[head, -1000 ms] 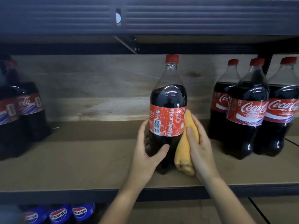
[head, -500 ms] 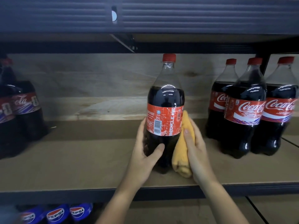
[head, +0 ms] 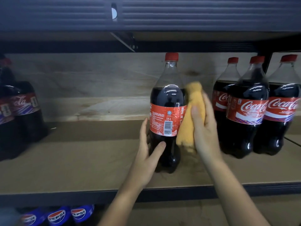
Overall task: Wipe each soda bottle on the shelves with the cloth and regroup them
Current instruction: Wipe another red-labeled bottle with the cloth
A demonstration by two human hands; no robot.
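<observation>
A 1.5 L cola bottle (head: pixel 167 101) with a red cap and red label stands upright in the middle of the brown shelf board (head: pixel 81 160). My left hand (head: pixel 147 158) grips its lower part, thumb across the front. My right hand (head: pixel 204 128) presses a folded yellow cloth (head: pixel 190 115) against the bottle's right side, at label height and up to the shoulder. Three Coca-Cola bottles (head: pixel 249 108) stand grouped at the right. Two more cola bottles (head: pixel 21 111) stand at the left edge, blurred.
A dark metal shelf beam (head: pixel 162 13) runs overhead, close above the bottle caps. The shelf's dark front rail (head: pixel 244 190) crosses below my wrists. Pepsi bottle tops (head: pixel 57 216) show on the shelf underneath, at the lower left.
My right hand has slid the yellow cloth up the bottle's right side, from the lower body to the label and shoulder. The bottle has turned a little; my left hand keeps its grip.
</observation>
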